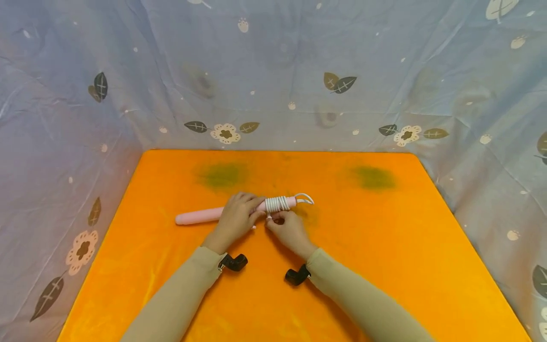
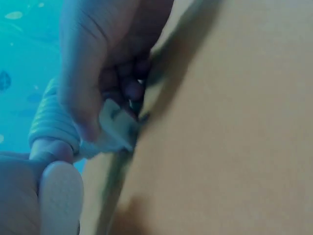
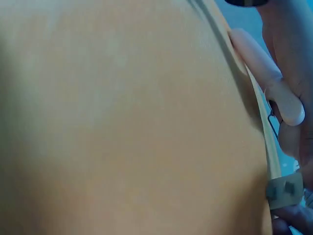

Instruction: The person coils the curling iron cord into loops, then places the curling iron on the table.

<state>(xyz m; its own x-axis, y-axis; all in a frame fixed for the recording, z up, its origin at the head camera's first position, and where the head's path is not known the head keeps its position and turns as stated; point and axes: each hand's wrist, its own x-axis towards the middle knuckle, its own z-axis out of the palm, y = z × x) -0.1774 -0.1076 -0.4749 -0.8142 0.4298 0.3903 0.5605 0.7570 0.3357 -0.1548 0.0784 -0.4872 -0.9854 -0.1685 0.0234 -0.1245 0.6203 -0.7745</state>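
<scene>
A pink curling iron [image 1: 198,216] lies slantwise across the orange table, its rounded tip to the left. Its white cord [image 1: 278,204] is wound in several tight coils round the handle, and a loop of it sticks out past the right end. My left hand [image 1: 239,213] grips the iron just left of the coils. Beside that hand juts the iron's pale lever [image 2: 61,196], seen in the left wrist view. Just below the coils, my right hand [image 1: 292,232] pinches the cord's end at a white plug [image 2: 117,128]. The right fingers partly hide the plug.
The orange tabletop [image 1: 384,247] has two dark greenish patches toward its back edge. Blue-grey patterned curtains [image 1: 273,71] hang behind the table and along both sides. A black wrist mount [image 1: 234,262] shows at the left cuff, another [image 1: 297,275] at the right.
</scene>
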